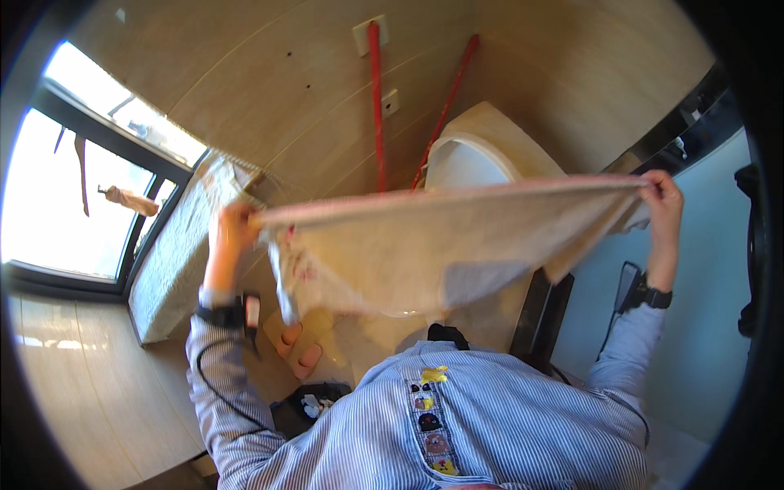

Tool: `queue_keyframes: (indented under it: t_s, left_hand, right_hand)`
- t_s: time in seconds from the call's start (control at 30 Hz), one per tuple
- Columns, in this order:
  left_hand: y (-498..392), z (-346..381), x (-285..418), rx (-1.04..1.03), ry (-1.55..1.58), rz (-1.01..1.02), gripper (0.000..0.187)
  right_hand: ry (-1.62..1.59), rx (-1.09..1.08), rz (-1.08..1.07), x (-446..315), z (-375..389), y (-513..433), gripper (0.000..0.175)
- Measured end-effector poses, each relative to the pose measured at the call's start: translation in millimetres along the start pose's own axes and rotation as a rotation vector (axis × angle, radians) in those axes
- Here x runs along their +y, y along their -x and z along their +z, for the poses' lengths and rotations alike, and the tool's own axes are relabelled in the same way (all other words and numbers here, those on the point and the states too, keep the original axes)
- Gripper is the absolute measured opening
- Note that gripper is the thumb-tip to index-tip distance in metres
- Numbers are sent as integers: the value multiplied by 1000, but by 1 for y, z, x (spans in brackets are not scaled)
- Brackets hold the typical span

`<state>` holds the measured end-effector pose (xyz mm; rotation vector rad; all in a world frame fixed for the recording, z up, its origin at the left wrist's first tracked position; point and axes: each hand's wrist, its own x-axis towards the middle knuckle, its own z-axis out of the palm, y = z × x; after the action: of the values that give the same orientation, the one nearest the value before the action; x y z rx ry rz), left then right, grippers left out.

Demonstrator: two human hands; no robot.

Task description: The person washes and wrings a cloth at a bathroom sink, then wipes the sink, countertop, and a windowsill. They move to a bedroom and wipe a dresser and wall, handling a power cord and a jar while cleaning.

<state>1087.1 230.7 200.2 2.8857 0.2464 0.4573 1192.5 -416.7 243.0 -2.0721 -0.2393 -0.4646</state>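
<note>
A pale cloth (416, 245) with a pink upper edge is stretched wide between my two raised hands. Its lower part hangs loose and looks blurred, with small red marks near the left end and a greyish patch low on the right. My left hand (236, 226) grips the upper left corner. At the upper right corner, my right hand (663, 190) pinches the edge between thumb and fingers, and a fold droops beside it. Dark straps sit around both wrists. Behind the cloth, the lower part of a white basin-like fixture (471, 160) is hidden.
Two red poles (376, 110) lean near the tiled wall. A dark-framed window (79, 184) is at the left. Pink slippers (306, 360) lie on the floor near a black bin (294, 416) with crumpled waste. A dark-edged bluish panel (698, 294) stands at the right.
</note>
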Motion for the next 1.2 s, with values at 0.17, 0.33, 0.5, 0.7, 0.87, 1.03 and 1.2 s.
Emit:
queue_keyframes:
  t_s: [0.17,0.33,0.5,0.7,0.87,1.03,1.2]
  left_hand:
    - [-185,-26,118,230,-34,21,22]
    - [-266,-11,210,404,31,92,23]
    - [-290,107,213,222,-21,228,11]
    - [-197,269,158,-258,-64,-95,51]
    - [-48,334,102,-438,388,-12,35]
    - [127,315,47,-1010,380,-424,41]
    - [277,242,0,-899,335,-700,44]
  right_hand:
    - [-104,325,60,41,-109,-62,23]
    - [35,430,14,56,-169,-51,25]
    - [186,244,69,105,-97,39,7]
    - [598,-557,280,136,85,207,47]
    - [92,-1063,783,147,151,301,43]
    - [308,-1142,854,210,149,329,37]
    - [369,-1002,940,274,160,280,29]
